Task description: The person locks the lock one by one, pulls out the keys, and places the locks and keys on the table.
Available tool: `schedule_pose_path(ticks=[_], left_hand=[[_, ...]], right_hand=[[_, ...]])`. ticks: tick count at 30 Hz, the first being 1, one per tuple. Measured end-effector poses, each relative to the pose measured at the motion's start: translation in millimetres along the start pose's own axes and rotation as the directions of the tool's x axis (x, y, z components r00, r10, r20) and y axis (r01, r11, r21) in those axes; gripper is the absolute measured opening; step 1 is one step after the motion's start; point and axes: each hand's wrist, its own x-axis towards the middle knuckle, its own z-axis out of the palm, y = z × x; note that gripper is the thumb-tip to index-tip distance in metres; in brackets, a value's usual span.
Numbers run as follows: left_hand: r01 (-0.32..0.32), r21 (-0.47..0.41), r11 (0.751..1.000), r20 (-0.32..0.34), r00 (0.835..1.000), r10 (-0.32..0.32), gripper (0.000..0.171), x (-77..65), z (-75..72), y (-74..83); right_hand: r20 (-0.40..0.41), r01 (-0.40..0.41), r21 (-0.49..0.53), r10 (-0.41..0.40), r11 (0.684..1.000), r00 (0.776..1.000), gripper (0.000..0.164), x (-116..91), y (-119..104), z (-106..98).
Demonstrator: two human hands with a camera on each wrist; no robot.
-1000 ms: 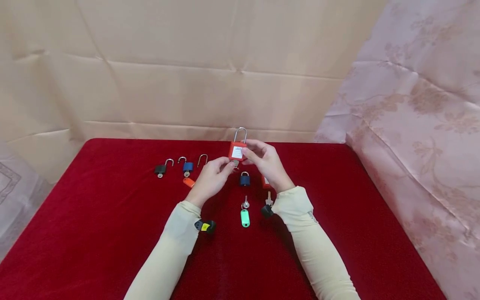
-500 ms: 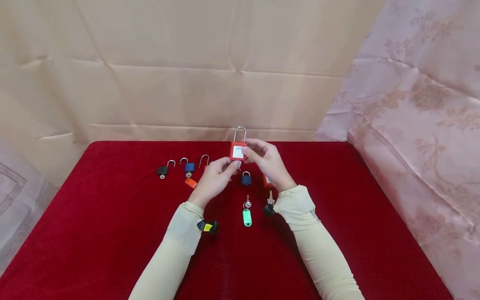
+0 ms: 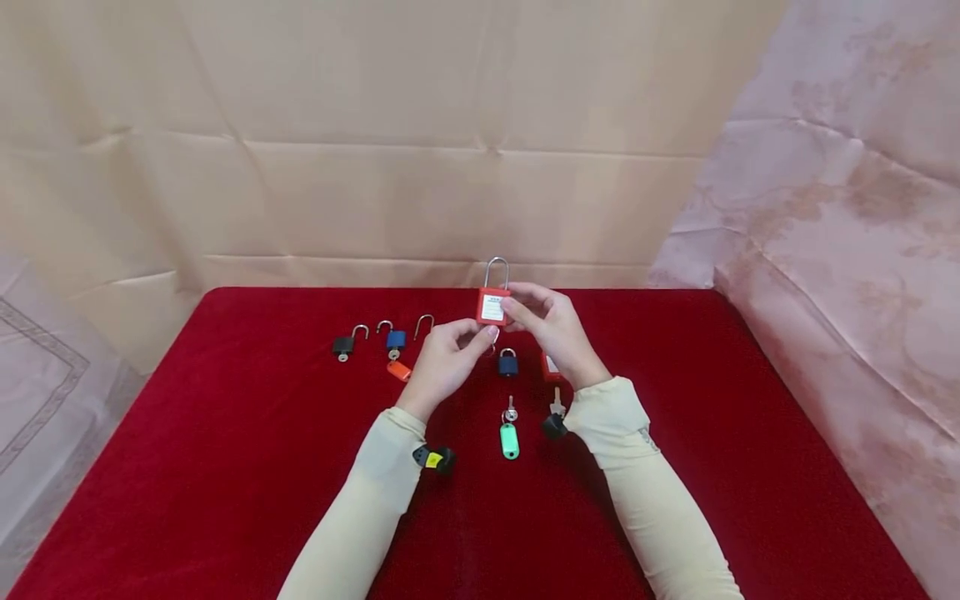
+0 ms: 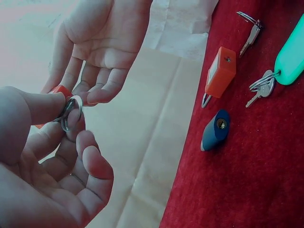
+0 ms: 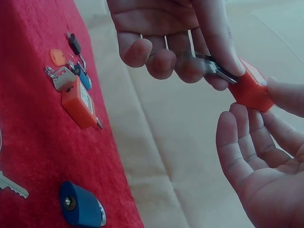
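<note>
Above the table, my right hand (image 3: 558, 333) holds a red padlock (image 3: 492, 308) by its side, thumb over the white label. The padlock's shackle points up and both its legs enter the body. Below it, my left hand (image 3: 442, 362) pinches a key (image 5: 219, 71) between thumb and forefinger. The key's blade reaches into the underside of the padlock, as the right wrist view shows. A metal ring (image 4: 79, 105) hangs from the key by the left fingertips. The other fingers of both hands curl loosely.
On the red cloth lie a closed blue padlock (image 3: 507, 364), another red padlock (image 4: 221, 73) and a key with a green tag (image 3: 509, 442). Leftward are an open black padlock (image 3: 342, 346), an open blue padlock (image 3: 396, 340), an orange tag (image 3: 399, 370) and an open red padlock (image 5: 78, 107).
The head view has shifted, so the hands and everything on the table appear further right. Both hands keep their hold on the padlock and key, with the shackle unchanged.
</note>
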Motion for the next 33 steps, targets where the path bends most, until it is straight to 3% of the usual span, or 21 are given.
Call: schedule_pose_path(ticks=[12,26,30,33], left_hand=[[0.013,-0.01,1.0,0.031,0.999,-0.012,0.025,-1.6,0.2,-1.4],[-0.014,0.002,1.0,0.01,1.0,0.014,0.024,-0.9,-7.0,-1.5],[-0.024,0.013,1.0,0.03,0.999,0.024,0.022,-2.3,-3.7,1.1],[-0.04,0.03,0.999,0.077,0.996,0.037,0.022,-2.2,-2.7,4.2]], right_hand=[[0.009,-0.029,-0.003,0.029,1.0,1.0,0.049,-3,4,-2],[0.022,-0.014,0.003,0.014,1.0,1.0,0.045,5,6,6],[-0.039,0.002,0.014,-0.001,1.0,0.999,0.041,3,1,3],[-0.155,0.041,0.114,-0.023,0.993,0.988,0.038,3,-7,-6]])
